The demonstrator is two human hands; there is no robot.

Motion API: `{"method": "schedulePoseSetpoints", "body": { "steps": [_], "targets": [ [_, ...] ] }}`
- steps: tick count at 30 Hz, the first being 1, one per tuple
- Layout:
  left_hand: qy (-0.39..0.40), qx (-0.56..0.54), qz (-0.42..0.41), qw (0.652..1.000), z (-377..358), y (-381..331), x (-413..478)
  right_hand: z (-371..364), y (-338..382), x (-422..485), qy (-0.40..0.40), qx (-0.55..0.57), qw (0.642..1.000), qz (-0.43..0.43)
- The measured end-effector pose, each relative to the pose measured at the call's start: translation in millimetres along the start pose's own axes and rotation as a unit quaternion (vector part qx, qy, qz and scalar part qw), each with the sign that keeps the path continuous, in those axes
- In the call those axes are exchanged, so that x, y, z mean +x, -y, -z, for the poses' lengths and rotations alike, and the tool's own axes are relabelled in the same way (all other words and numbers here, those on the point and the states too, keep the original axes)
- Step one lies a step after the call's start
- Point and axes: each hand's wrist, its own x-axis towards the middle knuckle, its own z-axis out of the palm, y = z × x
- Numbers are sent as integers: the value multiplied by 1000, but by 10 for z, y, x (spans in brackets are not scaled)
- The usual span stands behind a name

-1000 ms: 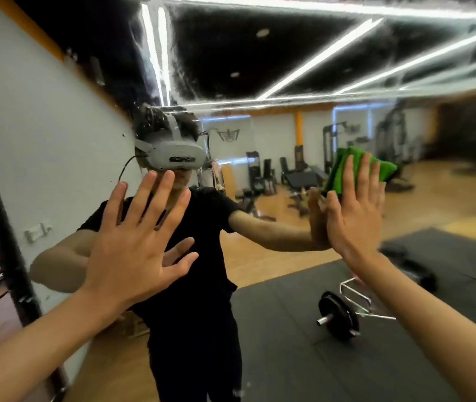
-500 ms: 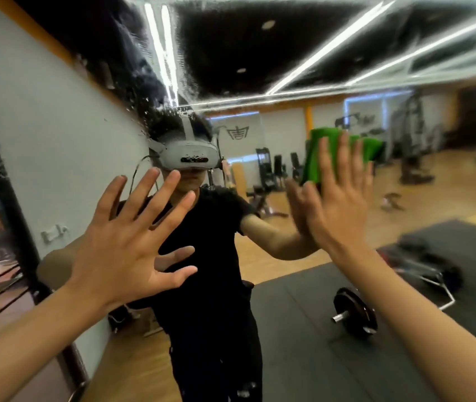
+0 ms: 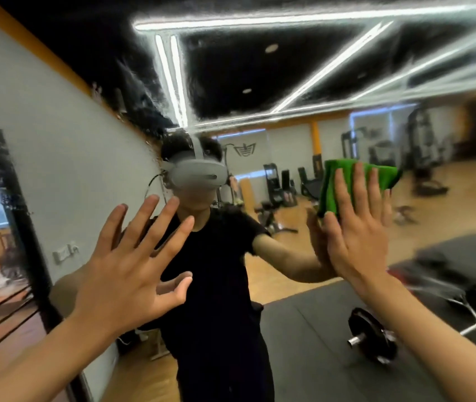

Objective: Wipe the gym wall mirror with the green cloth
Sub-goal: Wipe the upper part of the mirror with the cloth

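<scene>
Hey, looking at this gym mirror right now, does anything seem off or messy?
Yes. The upper part of the mirror is smeared with streaks and droplets, blurring the reflected ceiling lights, while lower down the reflection looks clearer. The right hand presses the green cloth flat below that band.

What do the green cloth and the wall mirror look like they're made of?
Green cloth: soft, napped fabric, probably microfibre or terry. It has a matte, fuzzy surface and is folded with limp edges under the flat fingers of the right hand. Mirror: glossy silvered glass, judging by its full reflection of the gym, with wet-looking streaks across its upper part.
</scene>
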Motion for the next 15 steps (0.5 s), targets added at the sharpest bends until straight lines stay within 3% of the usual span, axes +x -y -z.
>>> {"method": "schedulePoseSetpoints", "body": {
  "steps": [2,3,4,6,8,9,11,13,15],
  "targets": [
    [0,0,0,1000,-4,2,9,-87,263,22,-43,-9,985,-169],
    [1,-2,0,1000,-3,3,9,-112,498,-27,-48,-2,979,-199],
    [1,-4,0,1000,1,4,10,-131,747,-139,-32,11,985,-167],
    [3,-3,-1,1000,4,10,-1,-136,1135,-535,43,25,998,45],
    [3,-4,-4,1000,9,11,-19,-73,1044,-773,91,14,969,228],
    [0,-5,-6,1000,8,11,-19,-57,857,-759,90,12,962,258],
    [-7,-7,-2,1000,1,-8,-13,-57,469,-631,61,11,979,194],
    [-8,-12,2,1000,-5,-25,-20,-32,160,-508,36,17,999,28],
    [-10,-15,0,1000,-18,-12,-18,-16,167,-437,19,31,994,-106]
  ]
}}
